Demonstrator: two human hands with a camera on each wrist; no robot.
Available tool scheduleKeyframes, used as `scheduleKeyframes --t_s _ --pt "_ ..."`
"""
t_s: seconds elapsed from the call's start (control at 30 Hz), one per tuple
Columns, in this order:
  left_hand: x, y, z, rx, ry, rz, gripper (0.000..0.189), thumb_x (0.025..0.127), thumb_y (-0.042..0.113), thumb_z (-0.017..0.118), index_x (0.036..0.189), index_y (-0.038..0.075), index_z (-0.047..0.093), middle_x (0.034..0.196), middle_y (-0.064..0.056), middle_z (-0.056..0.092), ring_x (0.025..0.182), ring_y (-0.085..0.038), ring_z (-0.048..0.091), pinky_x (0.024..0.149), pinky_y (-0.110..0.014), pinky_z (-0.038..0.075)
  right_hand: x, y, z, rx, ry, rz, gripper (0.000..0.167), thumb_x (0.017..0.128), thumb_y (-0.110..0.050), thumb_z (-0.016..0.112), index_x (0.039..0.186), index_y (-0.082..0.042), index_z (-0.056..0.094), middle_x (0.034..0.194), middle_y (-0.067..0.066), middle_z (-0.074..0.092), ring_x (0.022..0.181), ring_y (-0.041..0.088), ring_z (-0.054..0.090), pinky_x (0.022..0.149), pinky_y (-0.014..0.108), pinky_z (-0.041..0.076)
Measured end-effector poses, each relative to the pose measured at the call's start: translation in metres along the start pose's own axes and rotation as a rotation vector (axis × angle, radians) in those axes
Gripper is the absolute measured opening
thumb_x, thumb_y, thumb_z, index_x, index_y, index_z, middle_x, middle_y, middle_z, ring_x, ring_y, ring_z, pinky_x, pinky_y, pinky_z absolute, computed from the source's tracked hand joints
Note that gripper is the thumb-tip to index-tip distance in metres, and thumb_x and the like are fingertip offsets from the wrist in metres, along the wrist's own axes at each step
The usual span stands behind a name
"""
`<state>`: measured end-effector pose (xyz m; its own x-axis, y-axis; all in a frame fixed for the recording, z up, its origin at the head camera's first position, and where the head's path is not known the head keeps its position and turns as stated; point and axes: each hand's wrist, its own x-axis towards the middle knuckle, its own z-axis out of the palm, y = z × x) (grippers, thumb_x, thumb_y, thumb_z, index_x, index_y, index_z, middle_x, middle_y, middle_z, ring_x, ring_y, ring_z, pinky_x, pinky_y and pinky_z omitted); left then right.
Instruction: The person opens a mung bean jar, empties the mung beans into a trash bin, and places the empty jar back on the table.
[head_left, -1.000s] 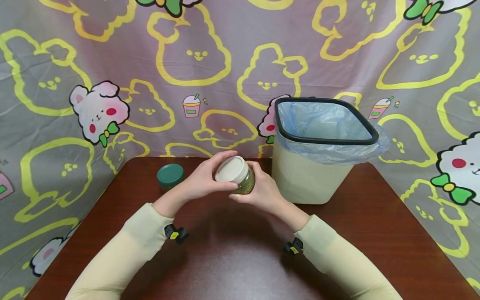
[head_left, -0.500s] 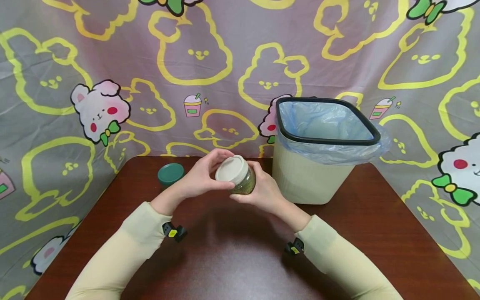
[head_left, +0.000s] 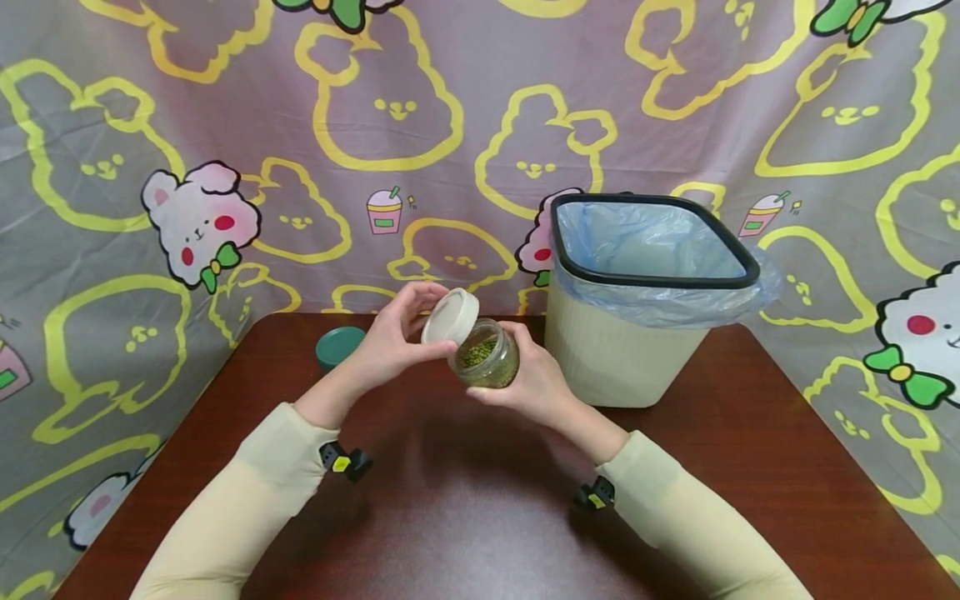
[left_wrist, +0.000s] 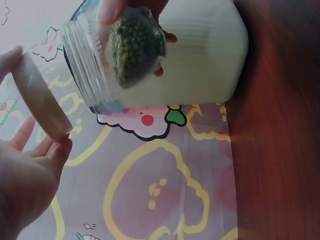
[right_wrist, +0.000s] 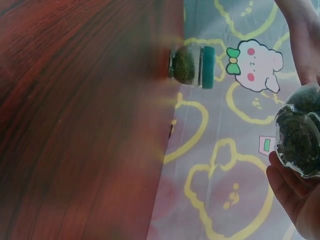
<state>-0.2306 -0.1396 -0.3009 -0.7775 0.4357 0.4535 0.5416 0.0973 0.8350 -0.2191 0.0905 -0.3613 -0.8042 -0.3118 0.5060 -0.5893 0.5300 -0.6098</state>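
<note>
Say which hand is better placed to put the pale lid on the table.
Probably the left hand: it holds the pale lid, apart from the open jar, while the right hand grips that jar.

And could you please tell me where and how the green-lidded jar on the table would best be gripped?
I'd take the green-lidded jar round its glass body, just below the green lid, probably coming from the person's left: it stands upright with round sides, and the left hand, holding the pale lid, is to its right.
</note>
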Motion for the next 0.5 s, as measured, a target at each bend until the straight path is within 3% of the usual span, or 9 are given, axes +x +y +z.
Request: scheduleKeyframes --t_s 0.13,0.27,0.4,0.5 --pt "0.001 -0.005 -0.002 -0.065 0.08 -0.052 0.055 0.088 0.0 0.066 0.135 -0.003 0.038 0.136 -0.018 0.048 0.123 -0.024 0.045 0.101 -0.038 0.039 -0.003 0.002 -0.006 0.007 0.02 0.017 0.09 0.063 -0.03 0.093 0.132 -0.007 0.04 0.114 0.01 0.062 0.095 0.022 0.062 0.078 0.042 0.052" --pt "0.004 -0.015 -0.005 -0.073 0.115 -0.113 0.054 0.09 0.0 0.062 0.136 -0.005 0.034 0.137 -0.022 0.045 0.125 -0.031 0.043 0.104 -0.044 0.036 -0.005 0.004 -0.012 0.016 0.036 0.027 0.09 0.062 -0.03 0.093 0.131 -0.008 0.041 0.113 0.009 0.062 0.095 0.023 0.062 0.079 0.043 0.051" --pt "0.005 -0.034 -0.007 0.02 0.086 -0.183 0.058 0.09 0.003 0.067 0.136 -0.005 0.033 0.137 -0.023 0.045 0.126 -0.034 0.043 0.105 -0.05 0.033 -0.006 0.005 -0.017 0.016 0.048 0.031 0.089 0.062 -0.03 0.093 0.131 -0.008 0.041 0.112 0.009 0.062 0.095 0.024 0.061 0.08 0.043 0.05" --pt "0.003 -0.042 -0.006 0.155 0.049 -0.239 0.062 0.088 0.01 0.072 0.135 -0.003 0.033 0.136 -0.024 0.045 0.126 -0.036 0.044 0.103 -0.052 0.034 -0.007 0.006 -0.02 0.015 0.054 0.031 0.09 0.061 -0.03 0.094 0.131 -0.007 0.041 0.112 0.01 0.062 0.096 0.025 0.061 0.08 0.044 0.05"
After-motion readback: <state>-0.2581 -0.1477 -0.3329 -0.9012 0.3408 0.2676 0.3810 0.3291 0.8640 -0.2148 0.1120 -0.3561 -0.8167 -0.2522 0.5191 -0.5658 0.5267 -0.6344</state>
